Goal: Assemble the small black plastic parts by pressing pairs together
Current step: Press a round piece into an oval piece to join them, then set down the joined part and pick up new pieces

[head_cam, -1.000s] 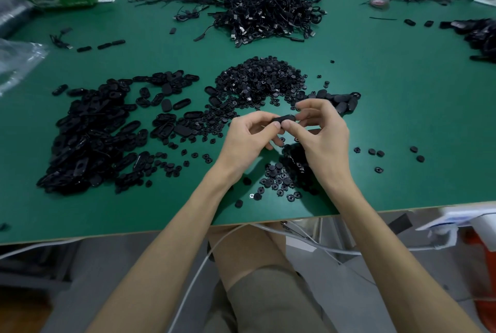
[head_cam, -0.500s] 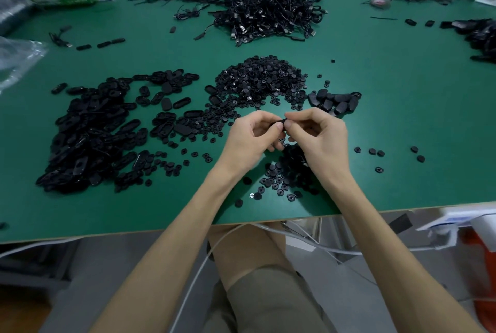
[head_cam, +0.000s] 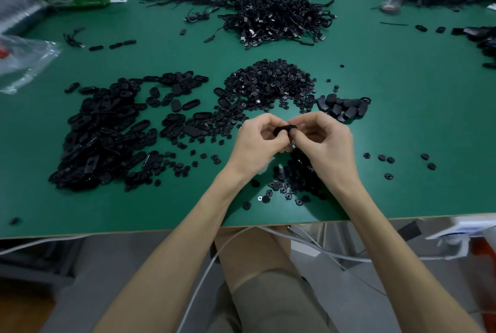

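While the heap of oval shells (head_cam: 102, 139) on the green table (head_cam: 402, 117) lies as it did a second ago, the hands have drawn in. The left hand (head_cam: 256, 144) curls thumb and fingers round one end of a small black part (head_cam: 285, 130), held above the table's near middle, over scattered round pieces (head_cam: 284, 187). The right hand (head_cam: 326, 144) pinches the other end. Its fingers reached across the cluster of joined pieces (head_cam: 346, 108) a second ago; now they curl tighter, and that cluster shows in full.
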A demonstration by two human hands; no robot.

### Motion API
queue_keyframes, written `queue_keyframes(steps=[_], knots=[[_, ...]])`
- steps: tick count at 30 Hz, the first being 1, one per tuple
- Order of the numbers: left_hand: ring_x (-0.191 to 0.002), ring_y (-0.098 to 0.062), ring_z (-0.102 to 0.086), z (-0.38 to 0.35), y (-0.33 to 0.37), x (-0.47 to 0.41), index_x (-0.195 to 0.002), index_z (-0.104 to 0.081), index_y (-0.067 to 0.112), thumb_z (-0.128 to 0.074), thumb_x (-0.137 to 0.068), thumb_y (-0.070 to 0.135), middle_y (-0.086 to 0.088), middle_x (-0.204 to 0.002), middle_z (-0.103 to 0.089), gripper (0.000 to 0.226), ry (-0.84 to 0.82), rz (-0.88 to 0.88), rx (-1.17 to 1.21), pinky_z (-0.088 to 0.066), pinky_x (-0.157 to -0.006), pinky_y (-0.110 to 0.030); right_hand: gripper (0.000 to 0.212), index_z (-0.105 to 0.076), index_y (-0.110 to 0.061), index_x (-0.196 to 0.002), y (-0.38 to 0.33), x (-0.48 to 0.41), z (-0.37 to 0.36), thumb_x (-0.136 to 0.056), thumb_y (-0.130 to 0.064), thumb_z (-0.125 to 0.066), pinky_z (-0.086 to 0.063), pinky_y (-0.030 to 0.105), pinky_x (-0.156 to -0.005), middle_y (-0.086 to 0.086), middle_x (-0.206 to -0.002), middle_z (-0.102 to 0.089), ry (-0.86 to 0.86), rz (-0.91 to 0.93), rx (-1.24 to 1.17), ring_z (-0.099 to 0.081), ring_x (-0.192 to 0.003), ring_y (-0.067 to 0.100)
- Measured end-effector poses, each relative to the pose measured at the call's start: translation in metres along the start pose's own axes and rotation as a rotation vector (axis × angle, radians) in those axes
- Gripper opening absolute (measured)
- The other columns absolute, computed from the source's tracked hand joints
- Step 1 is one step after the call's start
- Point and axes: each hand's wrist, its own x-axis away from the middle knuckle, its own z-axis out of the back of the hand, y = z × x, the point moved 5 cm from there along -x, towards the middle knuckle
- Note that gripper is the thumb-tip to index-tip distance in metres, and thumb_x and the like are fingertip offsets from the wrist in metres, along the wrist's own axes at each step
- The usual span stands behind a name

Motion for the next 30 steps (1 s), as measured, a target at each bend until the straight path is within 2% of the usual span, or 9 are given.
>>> queue_keyframes(steps=[5, 11, 18, 23, 28, 30], knots=[[-0.066, -0.019, -0.070, 0.000, 0.001, -0.001, -0.097, -0.068, 0.000, -0.066, -0.093, -0.006, -0.023, -0.081, -0.074, 0.008, 0.006, 0.007, 0.016, -0.059, -0.068, -0.028, 0.014, -0.076, -0.015, -0.098, -0.001, 0.001, 0.000, -0.089, -0.004, -0.073, -0.061, 0.039, -0.080, -0.002, -0.085, -0.076, -0.004, 0.017, 0.025, -0.072, -0.080, 0.016], [-0.070, -0.023, -0.074, 0.001, 0.000, 0.000, -0.105, -0.069, -0.007, -0.065, -0.097, -0.004, -0.019, -0.084, -0.074, 0.010, -0.002, 0.015, 0.088, -0.062, -0.071, -0.032, 0.017, -0.075, -0.022, -0.100, -0.002, -0.001, 0.002, -0.092, -0.008, -0.072, -0.058, 0.030, -0.079, -0.007, -0.087, -0.073, 0.026, 0.020, 0.042, -0.069, -0.081, 0.005], [-0.070, -0.027, -0.074, 0.004, 0.001, 0.000, -0.104, -0.068, -0.006, -0.065, -0.098, -0.001, -0.022, -0.089, -0.074, 0.008, 0.017, 0.021, 0.142, -0.061, -0.069, -0.034, 0.023, -0.073, -0.027, -0.108, -0.005, 0.001, 0.000, -0.095, -0.009, -0.068, -0.055, 0.025, -0.075, -0.005, -0.093, -0.073, 0.002, 0.038, 0.064, -0.068, -0.089, 0.008], [-0.074, -0.026, -0.076, 0.006, -0.001, 0.002, -0.111, -0.070, -0.005, -0.070, -0.097, 0.006, -0.015, -0.093, -0.078, 0.017, 0.031, 0.070, 0.190, -0.062, -0.073, -0.034, 0.020, -0.077, -0.022, -0.103, -0.009, 0.002, -0.001, -0.096, -0.006, -0.066, -0.054, 0.025, -0.078, -0.006, -0.101, -0.071, 0.010, 0.094, 0.107, -0.067, -0.091, 0.005], [-0.085, -0.027, -0.078, 0.005, 0.002, 0.001, -0.119, -0.067, -0.003, -0.065, -0.100, 0.006, -0.016, -0.105, -0.077, 0.021, 0.059, 0.068, 0.194, -0.064, -0.080, -0.037, 0.022, -0.077, -0.021, -0.110, -0.003, 0.001, 0.005, -0.098, -0.008, -0.064, -0.058, 0.040, -0.089, -0.005, -0.107, -0.072, 0.077, 0.043, 0.043, -0.068, -0.100, 0.011], [-0.090, -0.026, -0.077, 0.009, 0.003, 0.000, -0.119, -0.067, -0.002, -0.059, -0.104, 0.007, -0.014, -0.110, -0.075, 0.020, 0.106, 0.051, 0.181, -0.063, -0.083, -0.037, 0.028, -0.074, -0.023, -0.118, 0.002, -0.001, 0.009, -0.097, -0.009, -0.063, -0.058, 0.040, -0.090, -0.004, -0.113, -0.069, 0.130, -0.004, -0.001, -0.066, -0.104, 0.008]])
